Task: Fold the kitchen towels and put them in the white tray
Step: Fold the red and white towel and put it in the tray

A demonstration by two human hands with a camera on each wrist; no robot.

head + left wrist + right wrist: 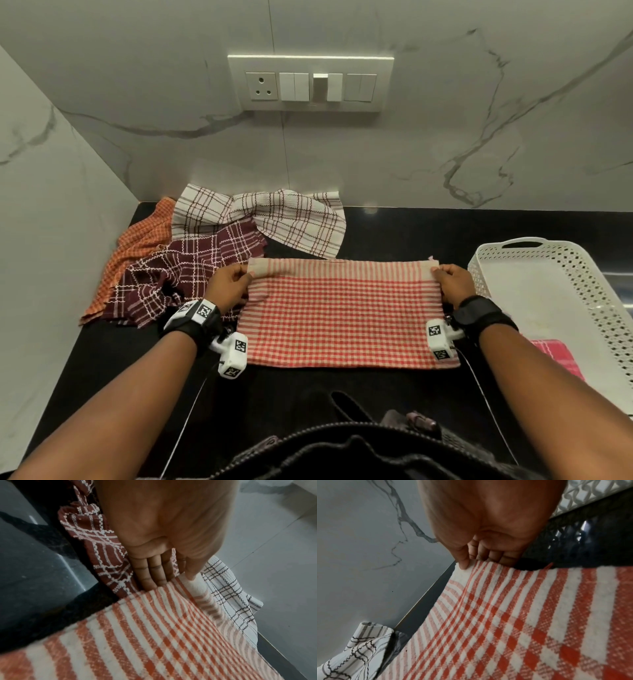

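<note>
A red-and-white checked towel (pixel 342 315) (pixel 154 635) (pixel 522 622) lies spread on the black counter (pixel 102 349). My left hand (pixel 236 275) (pixel 159 573) pinches its far left corner. My right hand (pixel 448 274) (pixel 481 559) pinches the far right corner, thumb on top, fingers curled under the edge. The white perforated tray (pixel 589 329) (pixel 583 494) stands just right of the towel, with a pink towel (pixel 555 353) lying in its near end.
A pile of unfolded towels lies at the back left: an orange one (pixel 137 246), a maroon checked one (pixel 185 274) (pixel 102 545) and a white checked one (pixel 274 216) (pixel 228 588) (pixel 351 651). Marble walls close the back and left. A dark bag (pixel 359 452) sits at the counter's near edge.
</note>
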